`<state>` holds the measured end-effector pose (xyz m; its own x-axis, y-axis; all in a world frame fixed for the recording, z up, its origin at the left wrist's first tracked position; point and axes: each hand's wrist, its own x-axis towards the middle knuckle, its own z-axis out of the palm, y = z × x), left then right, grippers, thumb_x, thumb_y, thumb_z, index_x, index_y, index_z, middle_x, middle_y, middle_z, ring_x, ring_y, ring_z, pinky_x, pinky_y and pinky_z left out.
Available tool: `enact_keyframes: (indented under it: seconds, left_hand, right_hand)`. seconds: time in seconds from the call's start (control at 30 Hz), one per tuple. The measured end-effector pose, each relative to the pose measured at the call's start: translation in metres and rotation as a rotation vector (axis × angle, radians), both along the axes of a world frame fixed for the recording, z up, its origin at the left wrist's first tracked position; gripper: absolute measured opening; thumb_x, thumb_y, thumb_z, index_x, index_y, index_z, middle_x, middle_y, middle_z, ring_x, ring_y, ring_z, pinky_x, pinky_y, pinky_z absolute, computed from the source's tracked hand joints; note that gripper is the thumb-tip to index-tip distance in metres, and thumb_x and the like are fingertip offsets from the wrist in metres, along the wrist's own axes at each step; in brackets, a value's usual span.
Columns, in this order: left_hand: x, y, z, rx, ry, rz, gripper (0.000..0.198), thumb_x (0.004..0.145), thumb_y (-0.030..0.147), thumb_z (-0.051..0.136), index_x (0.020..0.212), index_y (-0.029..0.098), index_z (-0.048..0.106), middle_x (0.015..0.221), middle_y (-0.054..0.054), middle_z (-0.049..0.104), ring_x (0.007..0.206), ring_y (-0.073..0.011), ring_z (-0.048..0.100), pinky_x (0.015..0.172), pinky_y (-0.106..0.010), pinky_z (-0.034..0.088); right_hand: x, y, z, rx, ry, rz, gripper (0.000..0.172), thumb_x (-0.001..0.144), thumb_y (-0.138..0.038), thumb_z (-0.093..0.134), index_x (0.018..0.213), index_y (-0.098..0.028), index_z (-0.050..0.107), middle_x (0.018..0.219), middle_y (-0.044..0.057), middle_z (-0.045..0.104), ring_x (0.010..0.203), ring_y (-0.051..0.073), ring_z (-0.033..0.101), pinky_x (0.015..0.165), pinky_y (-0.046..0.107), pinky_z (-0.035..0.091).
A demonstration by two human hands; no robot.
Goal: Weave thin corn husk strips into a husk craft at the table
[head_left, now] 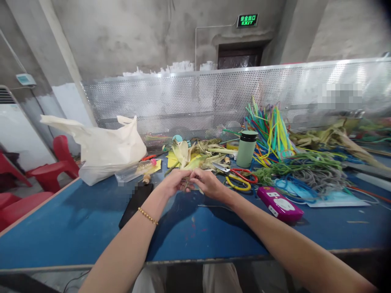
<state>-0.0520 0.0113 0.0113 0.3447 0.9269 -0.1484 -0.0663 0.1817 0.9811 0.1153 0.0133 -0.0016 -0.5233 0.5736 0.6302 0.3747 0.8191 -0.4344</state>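
Over the blue table my left hand (175, 183) and my right hand (210, 184) meet, fingertips touching. Both are closed around what looks like a piece of corn husk (195, 163), pale green and cream, mostly hidden by the fingers. More dry husks (181, 152) lie in a loose pile just behind. To the right of my right hand are scissors (236, 173) with red handles, partly overlapping a yellow-handled pair (240, 183). A black phone (136, 205) lies beside my left forearm.
At the left stands a white plastic bag (110, 142) next to a clear packet (134, 171). A green lidded cup (247, 149), a bundle of coloured strips (271, 134), green and grey cords (314, 169) and a purple box (280, 204) occupy the right. A perforated metal screen (171, 101) borders the back.
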Motion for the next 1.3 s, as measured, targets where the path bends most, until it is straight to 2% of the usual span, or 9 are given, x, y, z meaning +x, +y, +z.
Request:
enact_keyframes:
  seconds: [0.2,0.27,0.4,0.53,0.73,0.83,0.93,1.07,1.3]
  left_hand:
    - [-0.003,0.001,0.002,0.115,-0.179,0.026,0.012,0.066,0.011,0.071,0.06,0.01,0.061,0.051,-0.001,0.056,0.044,-0.0071,0.049,0.047,-0.02,0.038]
    - [-0.005,-0.002,0.011,0.158,-0.297,0.042,0.009,0.067,0.009,0.073,0.072,0.008,0.066,0.063,-0.004,0.063,0.051,-0.0075,0.054,0.051,-0.02,0.041]
    - [-0.002,-0.007,0.019,0.247,-0.484,0.092,0.023,0.066,0.011,0.077,0.087,0.011,0.067,0.08,-0.008,0.07,0.06,-0.0108,0.061,0.06,-0.024,0.047]
    - [0.006,-0.008,0.008,0.163,-0.319,0.091,0.023,0.066,0.016,0.078,0.083,0.012,0.063,0.067,-0.005,0.067,0.049,-0.0097,0.056,0.052,-0.023,0.042]
    - [0.015,-0.004,-0.004,0.227,-0.314,0.116,0.025,0.065,0.018,0.078,0.083,0.011,0.062,0.067,-0.005,0.067,0.048,-0.0082,0.054,0.05,-0.021,0.039]
    - [0.015,-0.002,-0.004,0.212,-0.33,0.169,0.025,0.064,0.016,0.078,0.082,0.011,0.061,0.068,-0.006,0.069,0.049,-0.0088,0.056,0.051,-0.021,0.04]
    - [0.016,-0.001,-0.005,0.212,-0.32,0.248,0.025,0.063,0.014,0.078,0.082,0.011,0.062,0.069,-0.007,0.07,0.05,-0.0094,0.057,0.053,-0.022,0.043]
    - [0.018,-0.001,-0.006,0.273,-0.299,0.297,0.02,0.065,0.013,0.074,0.082,0.01,0.065,0.07,-0.006,0.07,0.05,-0.0107,0.059,0.052,-0.023,0.043]
    - [0.025,-0.005,-0.005,0.442,-0.144,0.336,0.011,0.068,0.013,0.069,0.079,0.011,0.071,0.061,-0.002,0.067,0.049,-0.0106,0.056,0.049,-0.022,0.039]
  right_hand:
    - [0.004,-0.011,0.019,0.088,0.001,0.161,0.015,0.089,-0.023,0.056,0.082,-0.02,0.069,0.087,0.006,0.072,0.088,0.019,0.063,0.083,0.033,0.046]
    - [0.013,-0.012,0.03,0.015,0.123,0.031,0.019,0.09,-0.031,0.056,0.085,-0.02,0.07,0.089,0.007,0.071,0.085,0.019,0.063,0.073,0.03,0.048]
    - [0.031,-0.004,0.037,-0.2,0.401,-0.325,0.026,0.085,-0.038,0.057,0.077,-0.016,0.068,0.059,0.003,0.062,0.055,0.014,0.054,0.052,0.026,0.044]
    - [0.028,0.0,0.029,-0.456,0.439,-0.268,0.023,0.075,-0.037,0.063,0.076,-0.015,0.067,0.06,0.001,0.062,0.047,0.011,0.052,0.042,0.023,0.041]
    - [0.027,0.0,0.029,-0.599,0.581,-0.285,0.021,0.067,-0.033,0.066,0.077,-0.014,0.067,0.063,0.002,0.064,0.042,0.009,0.05,0.033,0.02,0.036]
    - [0.045,0.008,0.039,-0.57,0.746,-0.397,0.024,0.065,-0.027,0.066,0.084,-0.013,0.067,0.066,0.002,0.065,0.042,0.009,0.051,0.034,0.02,0.039]
    - [0.062,0.014,0.048,-0.364,0.859,-0.483,0.024,0.07,-0.031,0.064,0.085,-0.013,0.066,0.07,0.004,0.065,0.047,0.009,0.054,0.039,0.02,0.042]
    - [0.058,0.008,0.047,-0.187,0.743,-0.451,0.024,0.075,-0.036,0.065,0.087,-0.015,0.066,0.067,0.003,0.065,0.049,0.011,0.055,0.045,0.022,0.045]
    - [0.019,-0.006,0.028,-0.49,0.35,-0.262,0.04,0.082,-0.05,0.057,0.067,-0.014,0.066,0.063,0.005,0.066,0.049,0.012,0.056,0.04,0.021,0.04]
